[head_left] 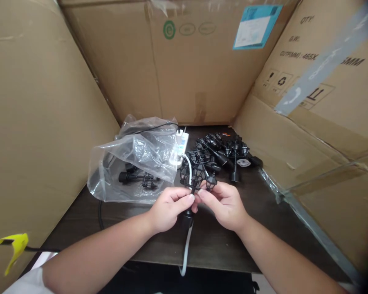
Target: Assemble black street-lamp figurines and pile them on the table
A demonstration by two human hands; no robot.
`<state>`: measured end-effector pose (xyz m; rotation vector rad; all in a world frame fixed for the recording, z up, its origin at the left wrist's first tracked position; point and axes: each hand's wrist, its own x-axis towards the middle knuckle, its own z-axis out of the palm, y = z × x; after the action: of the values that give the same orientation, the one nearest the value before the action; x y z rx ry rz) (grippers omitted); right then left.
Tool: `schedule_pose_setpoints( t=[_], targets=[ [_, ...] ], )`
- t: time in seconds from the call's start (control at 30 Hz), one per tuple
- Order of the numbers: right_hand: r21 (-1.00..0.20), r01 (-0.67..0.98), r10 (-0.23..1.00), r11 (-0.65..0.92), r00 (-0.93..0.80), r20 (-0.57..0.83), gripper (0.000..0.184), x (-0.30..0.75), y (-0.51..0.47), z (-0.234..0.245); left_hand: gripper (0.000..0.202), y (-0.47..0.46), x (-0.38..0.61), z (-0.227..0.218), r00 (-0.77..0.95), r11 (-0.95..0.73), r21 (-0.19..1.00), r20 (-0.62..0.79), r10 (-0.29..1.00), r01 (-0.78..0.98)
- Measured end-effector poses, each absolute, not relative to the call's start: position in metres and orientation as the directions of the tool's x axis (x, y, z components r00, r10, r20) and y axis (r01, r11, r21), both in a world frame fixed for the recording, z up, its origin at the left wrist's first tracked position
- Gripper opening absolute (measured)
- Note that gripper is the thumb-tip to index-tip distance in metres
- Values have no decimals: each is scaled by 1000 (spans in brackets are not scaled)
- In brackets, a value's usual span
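Note:
Both my hands meet over the dark table on one small black lamp-post piece with several lantern heads. My left hand pinches its stem from the left. My right hand is closed on it from the right, beside one lantern. A white cable hangs from the bottom of the piece and loops over the table's front edge.
A clear plastic bag with more black pieces lies left. A white power strip sits behind it. A pile of black lamp posts lies right. Cardboard boxes wall in the left, back and right.

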<state>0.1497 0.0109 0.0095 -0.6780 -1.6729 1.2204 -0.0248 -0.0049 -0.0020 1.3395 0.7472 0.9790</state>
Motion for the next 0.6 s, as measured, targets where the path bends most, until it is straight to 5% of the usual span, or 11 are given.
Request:
schedule_pose_setpoints(
  t=[0.23,0.5,0.6],
  targets=[
    [-688,101,676,719,-332,658,18,150,9,14,22,-10,-16,-2,250,-66,984,107,962,-167],
    [-403,287,494,869,-456,741,18,158,14,12,31,-13,-15,1,268,-47,993,75,961,-109],
    [-403,302,504,864,-505,701,19,162,15,13,33,-14,-15,0,259,-64,994,85,962,-88]
  ],
)
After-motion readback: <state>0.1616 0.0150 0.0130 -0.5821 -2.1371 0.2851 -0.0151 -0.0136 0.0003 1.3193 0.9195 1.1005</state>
